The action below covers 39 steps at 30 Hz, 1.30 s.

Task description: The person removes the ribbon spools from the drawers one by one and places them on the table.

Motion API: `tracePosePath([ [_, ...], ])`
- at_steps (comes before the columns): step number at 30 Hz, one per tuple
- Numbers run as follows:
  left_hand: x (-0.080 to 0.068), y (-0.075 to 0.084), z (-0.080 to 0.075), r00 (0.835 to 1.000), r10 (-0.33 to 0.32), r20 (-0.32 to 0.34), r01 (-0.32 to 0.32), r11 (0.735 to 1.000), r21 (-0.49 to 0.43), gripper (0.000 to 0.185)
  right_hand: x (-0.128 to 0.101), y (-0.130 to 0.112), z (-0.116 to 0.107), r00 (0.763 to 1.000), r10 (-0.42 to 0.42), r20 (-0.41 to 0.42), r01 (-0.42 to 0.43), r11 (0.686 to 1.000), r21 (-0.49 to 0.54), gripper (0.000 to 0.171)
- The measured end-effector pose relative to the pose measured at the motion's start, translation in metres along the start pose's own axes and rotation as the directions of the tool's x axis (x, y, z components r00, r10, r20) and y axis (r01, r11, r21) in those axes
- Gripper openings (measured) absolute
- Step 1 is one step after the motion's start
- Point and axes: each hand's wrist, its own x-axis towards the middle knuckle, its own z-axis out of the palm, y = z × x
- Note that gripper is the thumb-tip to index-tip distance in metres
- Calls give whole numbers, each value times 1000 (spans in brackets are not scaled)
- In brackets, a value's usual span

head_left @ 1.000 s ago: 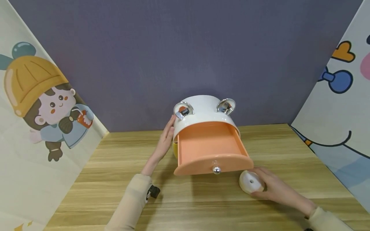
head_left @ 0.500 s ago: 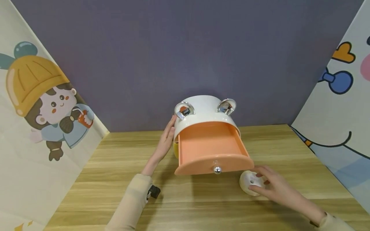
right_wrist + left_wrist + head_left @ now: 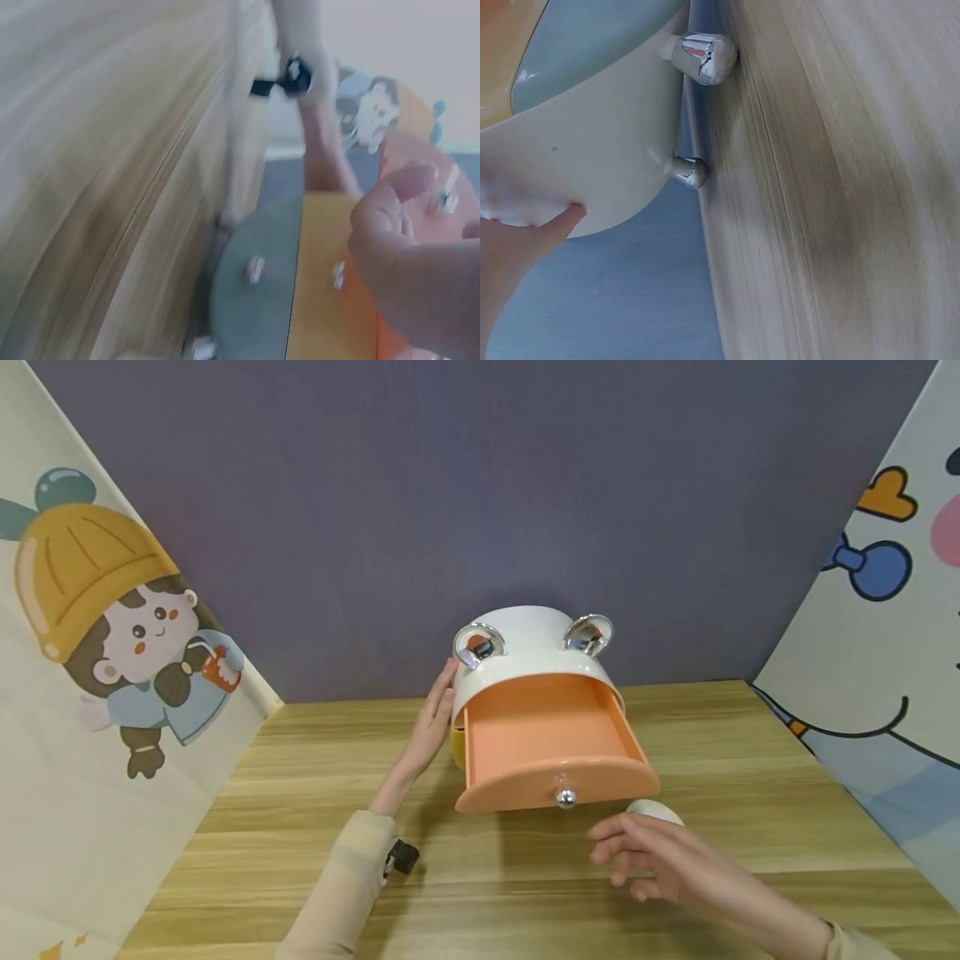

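Item 1. Left hand [image 3: 431, 727]: fingers laid along a white shell, grasping nothing; apparently a brace.

Item 2. Mini drawer chest [image 3: 528, 639], white, with chrome-rimmed ears [image 3: 588, 637]: immediately right of the left hand, touching it, on a wood-grain desk [image 3: 240, 843].

Item 3. Peach top drawer [image 3: 551, 727]: pulled out, to the left hand's right. Yellow drawer front [image 3: 324, 247] and grey-green drawer front [image 3: 259, 315] lie beneath, both apparently closed.

Item 4. Silver knob [image 3: 566, 797]: on the peach front, ahead and left of the right hand [image 3: 667, 860].

Item 5. White rounded object [image 3: 655, 811]: just beyond the right hand, partly hidden by it; contact cannot be told.

Item 6. Right hand: released, fingers loosely bent, nothing seen in them.

Step in hand, as judged: chest steadied, drawer extended, right hand free to work. Next move, as judged: left hand bracing, right fingertips brought squarely to the knob and pushing evenly, clear of the white object.
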Motion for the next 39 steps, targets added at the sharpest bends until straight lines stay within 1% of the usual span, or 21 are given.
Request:
tracePosePath([
  [2, 0, 0, 0, 1000, 6, -7, -6, 1000, -4, 49, 7, -5, 8, 999, 32, 34, -37, 990, 138, 45],
  [4, 0, 0, 0, 1000, 11, -14, -11, 1000, -7, 49, 16, -9, 16, 998, 51, 42, -60, 972, 227, 45],
  [7, 0, -1, 0, 1000, 14, -27, -15, 1000, -14, 49, 28, -15, 25, 996, 61, 58, -76, 948, 309, 45],
  [10, -1, -2, 1, 1000, 3, -25, -3, 1000, -16, 49, 37, -19, 31, 997, 50, 54, -66, 934, 350, 44],
  [13, -2, -2, 2, 1000, -7, -13, 7, 1000, -22, 49, 42, -20, 34, 999, 23, 24, -30, 927, 373, 40],
  [18, -3, -3, 3, 1000, 2, -12, -2, 999, -33, 49, 45, -21, 36, 999, -46, -9, 46, 921, 387, 37],
  [22, -2, -2, 3, 1000, 4, -18, -5, 999, -40, 49, 46, -22, 37, 999, -52, -7, 50, 911, 410, 38],
  [26, -1, 0, 3, 1000, -7, -9, 7, 1000, -31, 50, 49, -23, 35, 997, -73, -23, 76, 909, 411, 37],
  [28, 0, 4, 2, 1000, -18, 1, 18, 999, -27, 50, 51, -24, 34, 996, -83, -32, 89, 907, 412, 37],
  [32, -4, 23, 0, 999, -42, 25, 43, 999, -21, 50, 57, -26, 31, 995, -88, -43, 98, 902, 420, 36],
  [35, -7, 36, -3, 998, -44, 34, 45, 999, -11, 50, 62, -27, 29, 995, -83, -55, 99, 901, 423, 36],
  [39, -8, 40, -4, 999, -39, 35, 39, 999, 0, 50, 67, -30, 27, 995, -73, -61, 92, 899, 427, 37],
])
